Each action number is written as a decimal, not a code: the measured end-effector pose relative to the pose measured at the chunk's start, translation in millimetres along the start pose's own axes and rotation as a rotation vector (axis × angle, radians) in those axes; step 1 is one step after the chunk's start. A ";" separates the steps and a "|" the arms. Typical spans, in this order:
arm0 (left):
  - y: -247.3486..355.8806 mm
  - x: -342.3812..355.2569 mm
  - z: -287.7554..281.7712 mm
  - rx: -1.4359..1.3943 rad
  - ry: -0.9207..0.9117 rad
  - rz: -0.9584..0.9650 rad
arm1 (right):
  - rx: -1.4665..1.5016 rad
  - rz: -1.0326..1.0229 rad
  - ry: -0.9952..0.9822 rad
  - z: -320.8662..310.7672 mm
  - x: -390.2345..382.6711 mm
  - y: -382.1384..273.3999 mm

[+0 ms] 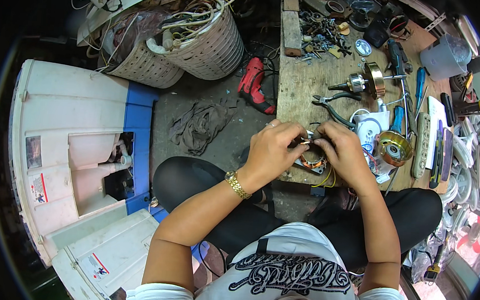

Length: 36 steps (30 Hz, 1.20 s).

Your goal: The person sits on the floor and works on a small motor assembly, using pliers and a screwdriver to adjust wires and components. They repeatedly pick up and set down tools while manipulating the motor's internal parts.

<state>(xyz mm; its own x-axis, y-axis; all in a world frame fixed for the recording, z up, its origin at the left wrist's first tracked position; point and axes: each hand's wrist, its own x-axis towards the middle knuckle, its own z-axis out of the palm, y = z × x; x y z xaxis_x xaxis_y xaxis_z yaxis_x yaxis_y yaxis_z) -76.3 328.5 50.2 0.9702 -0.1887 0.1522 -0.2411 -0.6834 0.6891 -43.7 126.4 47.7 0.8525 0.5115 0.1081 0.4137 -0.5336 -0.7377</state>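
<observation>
Nearly closed, hands (276, 148) (339, 147) pinch a thin piece (306, 142).

The windings (311, 165) look like glossy metal, the bench (305, 80) rough wood.

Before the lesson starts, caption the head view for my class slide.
Left hand and right hand close together over a copper-wound part at a wooden workbench's near edge, pliers lying beyond.

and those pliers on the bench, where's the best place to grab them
Probably by both handles, using the right hand and coming down from above at their right end. The pliers lie with their nose to the left and handles spread to the right, so the palm could span both. Mind the white device close to the lower handle's end.
</observation>
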 end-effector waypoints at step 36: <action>-6.7 -1.6 5.0 -0.104 -0.010 0.027 | 0.017 -0.010 -0.031 -3.8 7.3 -0.5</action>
<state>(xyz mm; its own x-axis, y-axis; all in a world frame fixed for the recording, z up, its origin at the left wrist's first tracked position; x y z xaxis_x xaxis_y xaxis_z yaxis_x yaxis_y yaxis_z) -76.4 329.8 41.8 0.9629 -0.2133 0.1652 -0.2627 -0.6010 0.7549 -36.5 127.9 51.4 0.8380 0.5374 0.0950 0.4164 -0.5172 -0.7478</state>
